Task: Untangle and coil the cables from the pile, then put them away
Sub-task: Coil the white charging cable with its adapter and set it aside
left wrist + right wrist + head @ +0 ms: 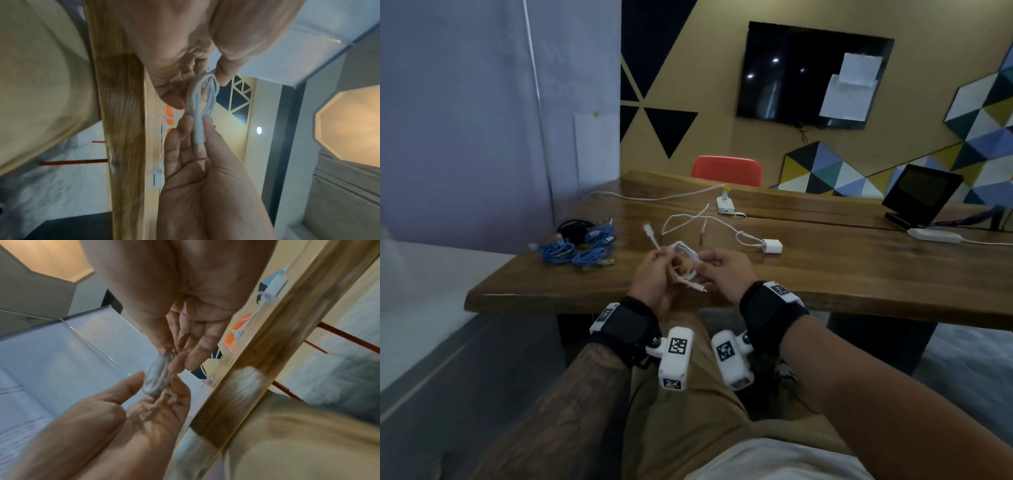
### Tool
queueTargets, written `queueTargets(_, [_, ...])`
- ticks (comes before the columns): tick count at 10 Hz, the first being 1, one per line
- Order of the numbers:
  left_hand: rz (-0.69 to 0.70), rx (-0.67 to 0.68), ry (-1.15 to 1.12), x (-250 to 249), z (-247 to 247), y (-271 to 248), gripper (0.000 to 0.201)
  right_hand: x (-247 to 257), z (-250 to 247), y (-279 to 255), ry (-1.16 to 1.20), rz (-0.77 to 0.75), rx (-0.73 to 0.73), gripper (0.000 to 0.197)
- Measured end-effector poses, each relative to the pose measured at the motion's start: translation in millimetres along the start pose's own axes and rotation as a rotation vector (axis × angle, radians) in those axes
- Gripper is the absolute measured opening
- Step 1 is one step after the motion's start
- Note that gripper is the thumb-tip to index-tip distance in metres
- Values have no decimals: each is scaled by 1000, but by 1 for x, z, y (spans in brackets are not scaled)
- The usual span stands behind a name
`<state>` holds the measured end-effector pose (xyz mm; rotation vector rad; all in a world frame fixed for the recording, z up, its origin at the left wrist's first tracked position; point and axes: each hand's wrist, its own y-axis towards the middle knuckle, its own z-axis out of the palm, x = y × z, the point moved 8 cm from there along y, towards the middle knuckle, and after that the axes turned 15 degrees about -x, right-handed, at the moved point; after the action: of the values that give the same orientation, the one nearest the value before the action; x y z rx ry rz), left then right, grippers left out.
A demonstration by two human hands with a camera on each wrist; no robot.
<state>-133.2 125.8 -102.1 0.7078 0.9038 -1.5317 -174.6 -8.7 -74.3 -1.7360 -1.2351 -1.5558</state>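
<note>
- Wooden table (825,274) spanning the scene from left to right, near edge just beyond the person's lap.
- Dark screen (811,72) on the far wall, sheets of paper stuck on its right part.
- Small monitor (923,192) at the far right of the table; orange chair (726,170) behind the far edge.
- Blue cables (577,251) bundled on the left of the table, beside a black one.
- Loose white cable (688,219) sprawled mid-table, running right to a white charger block (772,246); white power strip (726,204) farther back.
- Left hand (650,274) above the near table edge, thumb and fingers pinching the left side of the coil.
- Right hand (724,270) just to the right, fingertips (206,120) pinching the coil's other side.
- White cable coil (685,263) held between both hands, off the table, one plug end sticking out far-left, another near the right hand.
</note>
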Motion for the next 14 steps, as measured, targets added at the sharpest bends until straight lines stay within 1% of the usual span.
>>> queueTargets(1, [61,-92,13,-17,-24,13,24,-6,35,21,64,99,-18,10])
queueTargets(2, [104,-133,59,-29,-43,20,28,-13,66,33,146,254,-27,17])
queueTargets(3, [135,-272,80,-41,-67,30,34,-21,80,45,190,364,-67,21])
queueTargets(4, [147,-297,138,-47,-76,37,27,-25,93,57,65,351,36,19])
queueTargets(5, [68,-202,161,-41,-71,39,21,-23,108,66,38,354,104,11])
queueTargets(6, [24,-136,179,-36,-67,38,24,-16,127,65,-9,377,141,12])
queueTargets(7, [21,-133,166,-37,-68,38,27,-18,134,66,-95,424,177,14])
queueTargets(8, [33,-140,190,-39,-69,36,27,-16,128,70,-341,331,240,20])
queueTargets(9, [48,-104,260,-39,-67,30,18,-11,109,76,-466,254,237,14])
queueTargets(10, [65,-30,396,-36,-60,24,16,7,74,99,-583,-29,68,19])
queueTargets(11, [89,67,488,-28,-43,16,14,25,18,117,-655,-231,-214,8])
queueTargets(12, [111,177,572,-14,-22,8,9,18,-26,134,-884,-221,-279,13])
queueTargets(13, [104,261,668,2,-3,3,5,-10,-51,143,-1238,-101,-80,33])
queueTargets(14, [85,322,711,13,13,4,6,-36,-58,142,-1301,-19,101,42])
